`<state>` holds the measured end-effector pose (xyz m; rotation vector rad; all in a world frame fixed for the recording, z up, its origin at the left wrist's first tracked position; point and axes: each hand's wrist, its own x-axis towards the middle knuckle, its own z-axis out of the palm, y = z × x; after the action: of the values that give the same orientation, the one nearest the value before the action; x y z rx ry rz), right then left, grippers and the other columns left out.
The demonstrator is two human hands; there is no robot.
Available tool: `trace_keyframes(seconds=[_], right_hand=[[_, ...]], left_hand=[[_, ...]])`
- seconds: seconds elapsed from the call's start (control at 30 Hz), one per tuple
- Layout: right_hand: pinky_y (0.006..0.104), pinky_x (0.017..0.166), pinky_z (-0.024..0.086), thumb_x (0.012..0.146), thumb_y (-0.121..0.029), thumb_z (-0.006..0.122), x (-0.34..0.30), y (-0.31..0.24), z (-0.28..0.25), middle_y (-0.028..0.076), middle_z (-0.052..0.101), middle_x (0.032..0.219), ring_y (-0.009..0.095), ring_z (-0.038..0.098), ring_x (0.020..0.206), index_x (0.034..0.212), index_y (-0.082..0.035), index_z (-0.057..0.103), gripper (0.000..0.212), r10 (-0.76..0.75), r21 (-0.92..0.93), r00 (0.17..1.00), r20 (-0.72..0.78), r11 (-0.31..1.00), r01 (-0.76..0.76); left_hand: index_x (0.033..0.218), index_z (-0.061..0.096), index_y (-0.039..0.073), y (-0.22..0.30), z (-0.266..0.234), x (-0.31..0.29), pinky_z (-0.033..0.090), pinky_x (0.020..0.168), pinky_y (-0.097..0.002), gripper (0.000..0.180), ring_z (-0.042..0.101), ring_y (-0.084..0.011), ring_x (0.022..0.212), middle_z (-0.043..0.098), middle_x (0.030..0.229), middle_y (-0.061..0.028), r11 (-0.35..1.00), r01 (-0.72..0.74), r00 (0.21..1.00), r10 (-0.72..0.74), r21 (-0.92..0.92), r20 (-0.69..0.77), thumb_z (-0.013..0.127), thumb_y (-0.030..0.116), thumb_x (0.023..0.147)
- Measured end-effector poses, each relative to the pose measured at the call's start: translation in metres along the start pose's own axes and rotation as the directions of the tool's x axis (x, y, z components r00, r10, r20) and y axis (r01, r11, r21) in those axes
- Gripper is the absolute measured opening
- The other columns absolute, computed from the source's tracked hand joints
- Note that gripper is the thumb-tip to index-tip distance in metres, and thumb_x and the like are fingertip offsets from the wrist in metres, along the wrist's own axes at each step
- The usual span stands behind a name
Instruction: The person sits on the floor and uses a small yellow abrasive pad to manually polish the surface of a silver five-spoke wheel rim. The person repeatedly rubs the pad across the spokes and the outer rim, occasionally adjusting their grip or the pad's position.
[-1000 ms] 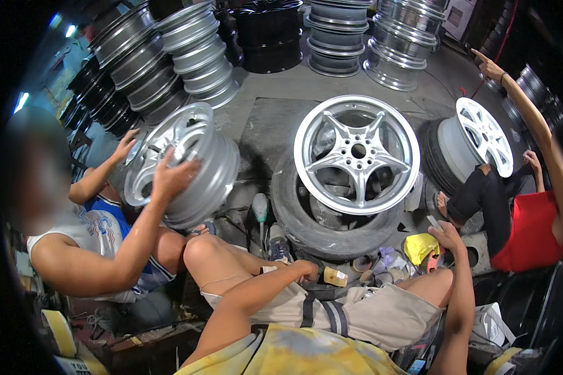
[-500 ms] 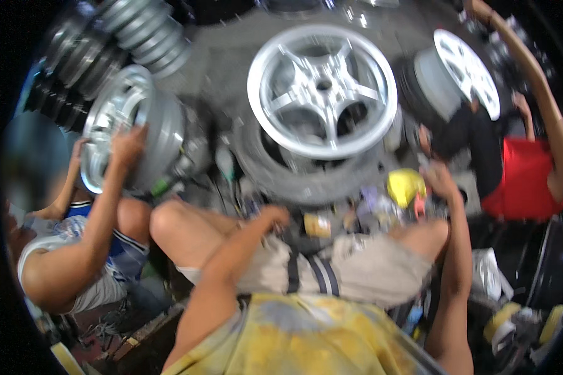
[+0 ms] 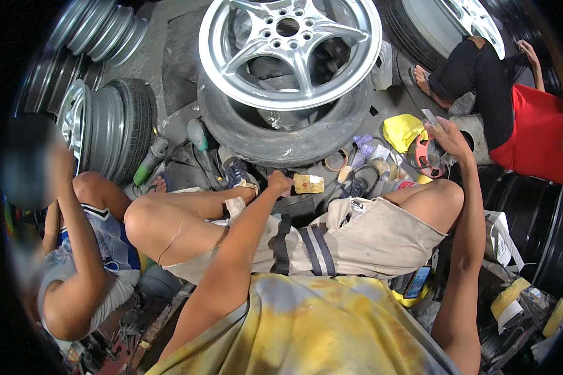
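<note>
Right hand (image 3: 449,139), two o'clock, pinches grey strip (image 3: 431,117) — best we keep it off silver wheel (image 3: 299,60), twelve o'clock; left hand (image 3: 279,182) beside tan block (image 3: 309,184) — whether gripping, we cannot tell.

Moderate light puts bright glare on the silver wheel rim (image 3: 284,45) and leaves shadow within the tire (image 3: 288,147). Most detail is crisp; a co-worker's head (image 3: 28,162) is blurred, and fisheye distortion curves into black corners.
</note>
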<state>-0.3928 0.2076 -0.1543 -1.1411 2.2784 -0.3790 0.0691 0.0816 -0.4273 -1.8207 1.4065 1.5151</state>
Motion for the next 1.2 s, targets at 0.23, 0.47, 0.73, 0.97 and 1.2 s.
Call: trace_keyframes(seconds=[0.23,0.47,0.73,0.97,1.2], right_hand=[[0.0361,0.081,0.048,0.093,-0.04,0.063,-0.012,-0.004,-0.007,0.019,0.067,0.094,0.021,0.061,0.088,0.121,0.011,0.057,0.059,0.007,-0.013,1.0,0.028,1.0,-0.006],[0.0378,0.094,0.046,0.092,-0.041,0.064,0.0,0.009,-0.008,0.028,0.065,0.115,0.03,0.063,0.109,0.127,0.013,0.053,0.065,-0.005,0.035,0.998,0.064,0.999,0.002],[0.0386,0.075,0.048,0.092,-0.038,0.064,-0.014,-0.021,-0.013,0.019,0.064,0.084,0.024,0.06,0.078,0.11,0.005,0.061,0.046,-0.06,0.076,0.998,0.016,0.995,0.059],[0.0369,0.089,0.047,0.092,-0.036,0.067,-0.036,-0.076,-0.035,0.026,0.066,0.099,0.023,0.061,0.095,0.114,0.012,0.059,0.054,-0.141,0.236,0.973,-0.183,0.955,0.182],[0.036,0.073,0.047,0.092,-0.028,0.067,-0.036,-0.095,-0.017,0.02,0.063,0.083,0.019,0.057,0.077,0.104,0.007,0.061,0.038,-0.159,0.26,0.953,-0.259,0.939,0.227]], left_hand=[[0.083,0.074,-0.003,0.015,0.016,-0.036,0.062,0.058,-0.0317,0.012,0.073,-0.0248,0.066,0.073,0.082,-0.0139,0.958,0.054,0.997,-0.069,-0.28,-0.044,0.076,0.002,0.072],[0.087,0.074,-0.001,0.03,-0.021,-0.068,0.057,0.083,-0.0405,0.016,0.071,-0.0364,0.083,0.07,0.09,-0.025,0.729,-0.465,0.857,0.513,0.502,0.049,0.068,0.007,0.074],[0.094,0.075,0.002,0.145,-0.116,-0.209,0.056,0.075,-0.0416,0.02,0.069,-0.0375,0.078,0.07,0.082,-0.0254,0.293,-0.765,0.493,0.839,0.574,0.229,0.066,0.004,0.077],[0.097,0.072,-0.008,0.237,-0.172,-0.273,0.054,0.058,-0.0291,0.018,0.07,-0.0153,0.062,0.071,0.073,-0.0164,0.377,-0.921,0.385,0.92,0.101,0.071,0.065,0.003,0.085],[0.108,0.072,0.0,0.246,-0.178,-0.269,0.053,0.061,-0.0239,0.024,0.065,-0.007,0.067,0.073,0.079,-0.0099,0.302,-0.953,0.302,0.953,-0.004,-0.015,0.064,0.005,0.087]])
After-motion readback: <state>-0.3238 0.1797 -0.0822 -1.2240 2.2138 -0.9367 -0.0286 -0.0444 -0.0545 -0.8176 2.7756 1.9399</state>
